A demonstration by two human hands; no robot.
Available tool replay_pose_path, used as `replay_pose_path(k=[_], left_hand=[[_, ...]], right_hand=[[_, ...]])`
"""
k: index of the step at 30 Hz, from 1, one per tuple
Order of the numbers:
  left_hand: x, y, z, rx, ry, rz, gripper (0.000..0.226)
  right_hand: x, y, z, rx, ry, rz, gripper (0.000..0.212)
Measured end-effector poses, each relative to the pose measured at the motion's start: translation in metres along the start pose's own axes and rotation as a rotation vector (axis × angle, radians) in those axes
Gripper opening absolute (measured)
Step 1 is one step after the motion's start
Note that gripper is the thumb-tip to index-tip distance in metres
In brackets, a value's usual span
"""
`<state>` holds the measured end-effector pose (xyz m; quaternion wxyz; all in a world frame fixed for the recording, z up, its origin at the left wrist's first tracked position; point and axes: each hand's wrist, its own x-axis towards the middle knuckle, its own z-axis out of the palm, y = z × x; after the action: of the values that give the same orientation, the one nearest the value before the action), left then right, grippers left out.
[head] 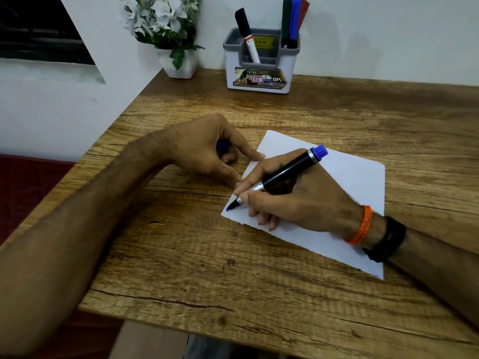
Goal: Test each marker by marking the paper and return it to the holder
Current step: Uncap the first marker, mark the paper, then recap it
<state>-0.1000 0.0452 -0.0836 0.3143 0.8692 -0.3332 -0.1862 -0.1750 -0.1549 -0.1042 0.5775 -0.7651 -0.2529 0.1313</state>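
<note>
My right hand grips a black marker with a blue end; its blue tip touches the near-left corner of the white paper. My left hand curls around the marker's blue cap, while its forefinger and thumb press on the paper's left edge. The grey and white holder stands at the back of the table. It holds a black-capped marker on the left and green, blue and red markers on the right.
A white pot of white flowers stands left of the holder, against the wall. The wooden table ends close on the left and at the front. A dark red surface lies beyond the left edge.
</note>
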Motion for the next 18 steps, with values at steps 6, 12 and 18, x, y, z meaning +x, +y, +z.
replay_pose_path(k=[6,12,18], left_hand=[[0.0006,-0.0007,-0.0004,-0.001,0.001,0.009,0.057],[-0.0002,-0.0004,0.0002,-0.015,0.008,0.000,0.059],[-0.0005,0.0000,0.0004,-0.008,0.006,-0.006,0.058]], right_hand=[[0.0006,-0.0001,-0.0006,-0.003,-0.001,-0.006,0.006],[0.0012,0.0011,-0.0005,-0.007,-0.004,-0.023,0.006],[0.0017,0.0019,-0.0009,-0.022,-0.005,-0.027,0.006]])
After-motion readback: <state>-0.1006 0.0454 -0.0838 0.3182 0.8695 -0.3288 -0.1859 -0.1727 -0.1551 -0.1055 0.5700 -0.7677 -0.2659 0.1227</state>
